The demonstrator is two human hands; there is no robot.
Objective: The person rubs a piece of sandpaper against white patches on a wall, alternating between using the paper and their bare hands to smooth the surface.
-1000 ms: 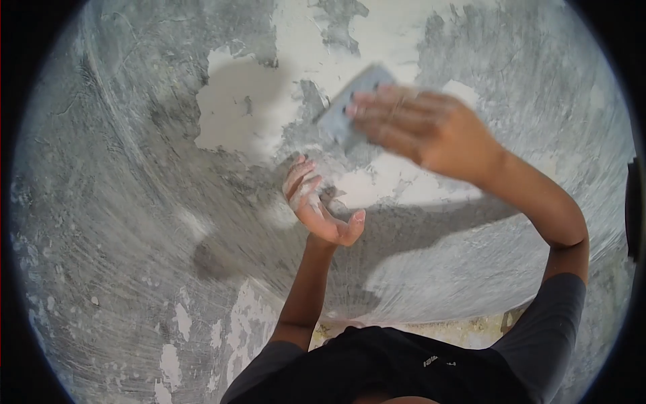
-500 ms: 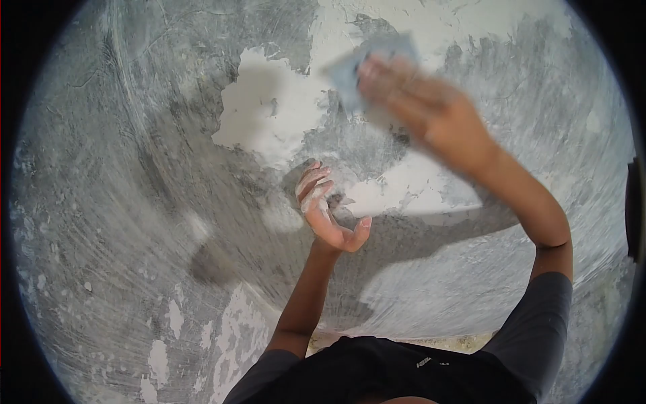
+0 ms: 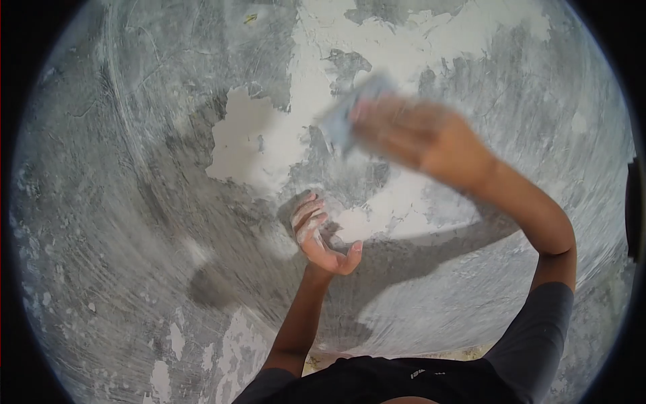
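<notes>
My right hand [image 3: 424, 138] presses a grey sheet of sandpaper [image 3: 346, 114] flat against the grey wall [image 3: 134, 202]; both are blurred by motion. The sheet lies at the edge of a white patch [image 3: 252, 145] where the wall's coating is gone. My left hand [image 3: 316, 236], dusted white, is raised lower down with its fingertips at the wall and its fingers curled apart, holding nothing.
The wall fills the view, grey with scratch marks and several white patches, more of them at the lower left [image 3: 168, 343]. A strip of floor [image 3: 316, 363] shows just above my dark shirt. My arms cast shadows on the wall.
My right hand has rubbed the sandpaper up and then back down and slightly left across the wall. My left hand has stayed at the wall, sitting a little lower in view.
</notes>
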